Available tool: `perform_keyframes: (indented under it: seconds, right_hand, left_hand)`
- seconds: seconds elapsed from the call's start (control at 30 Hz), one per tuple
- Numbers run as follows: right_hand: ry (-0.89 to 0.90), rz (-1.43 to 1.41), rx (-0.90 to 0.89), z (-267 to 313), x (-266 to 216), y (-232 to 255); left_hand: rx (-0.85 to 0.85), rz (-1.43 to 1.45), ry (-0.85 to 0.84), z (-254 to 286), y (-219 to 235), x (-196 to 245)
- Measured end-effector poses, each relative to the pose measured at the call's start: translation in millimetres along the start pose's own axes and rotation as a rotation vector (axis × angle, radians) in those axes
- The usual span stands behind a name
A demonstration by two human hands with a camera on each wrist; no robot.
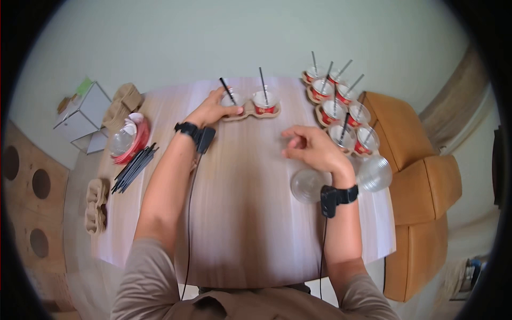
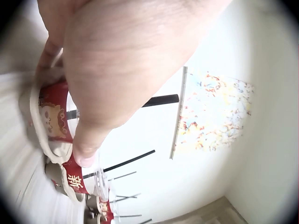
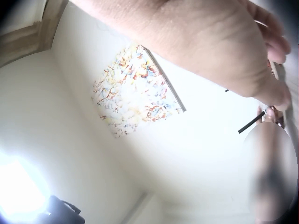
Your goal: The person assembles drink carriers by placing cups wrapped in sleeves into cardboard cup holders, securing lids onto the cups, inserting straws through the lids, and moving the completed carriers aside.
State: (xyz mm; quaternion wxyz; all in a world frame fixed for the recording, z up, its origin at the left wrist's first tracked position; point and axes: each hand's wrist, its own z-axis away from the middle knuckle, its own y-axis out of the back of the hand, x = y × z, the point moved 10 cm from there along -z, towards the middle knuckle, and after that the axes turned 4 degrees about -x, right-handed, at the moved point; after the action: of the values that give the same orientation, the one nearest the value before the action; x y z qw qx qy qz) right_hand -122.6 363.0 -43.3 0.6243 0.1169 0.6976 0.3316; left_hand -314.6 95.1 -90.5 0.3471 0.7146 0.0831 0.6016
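Note:
My left hand (image 1: 209, 111) grips the left one of two clear cups with red printed bands, its thumb lying across the near side of that cup (image 1: 232, 98). A black straw leans out of it. Beside it, the right-hand cup (image 1: 265, 101) also has a straw, and both sit in a brown cardboard cup carrier (image 1: 246, 112). In the left wrist view, the thumb is seen close against the carrier's red-banded cups. My right hand (image 1: 316, 151) hovers over the right of the table, fingers loosely bent and holding nothing.
Several filled carriers with strawed cups (image 1: 334, 109) line the table's right side. Clear domed plastic pieces (image 1: 309, 186) lie below the right hand. At left are black straws (image 1: 133, 168), a red stack (image 1: 140, 140) and spare carriers (image 1: 96, 205). An orange sofa (image 1: 418, 229) adjoins the right edge.

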Motion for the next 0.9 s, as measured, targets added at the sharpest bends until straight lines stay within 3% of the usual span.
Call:
perform_keyframes:
  seconds: [0.17,0.27,0.4,0.57,0.9]
  right_hand:
    - [-0.071,-0.124,0.006,2,10,6]
    - [-0.121,-0.135,-0.01,2,11,6]
    - [-0.127,-0.102,-0.012,-1,8,10]
    - [-0.155,-0.076,-0.037,-2,3,-1]
    - [-0.13,-0.046,-0.119,-9,-7,-26]
  left_hand:
    - [-0.072,0.16,0.076,-54,54,-54]
    - [0.027,0.323,0.167,-66,102,-102]
    - [0.005,0.364,0.254,-69,144,-137]
    - [0.017,0.354,0.273,-72,172,-149]
    - [0.037,0.398,0.206,-84,184,-160]
